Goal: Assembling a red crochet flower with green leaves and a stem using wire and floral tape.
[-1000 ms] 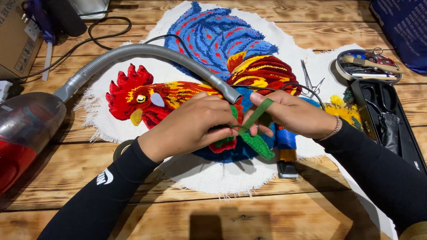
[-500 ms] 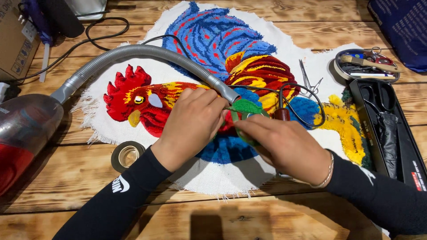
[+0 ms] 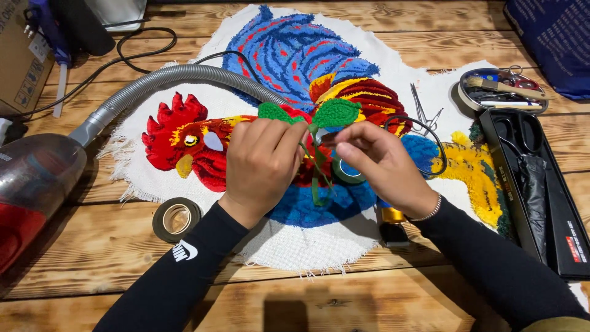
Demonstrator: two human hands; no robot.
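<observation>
Above the rooster rug (image 3: 289, 55), my left hand (image 3: 261, 163) pinched one green tufted leaf (image 3: 273, 112) and my right hand (image 3: 378, 163) pinched its strip beside the other leaf (image 3: 337, 112). I judged the binding underway; steady tension seemed needed next.

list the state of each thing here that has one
left hand: closed on a green crocheted leaf
right hand: pinching the stem below a second green leaf
rooster rug: lying flat on the wooden table
tape roll: lying flat
black case: open
vacuum hose: draped across the rug
</observation>
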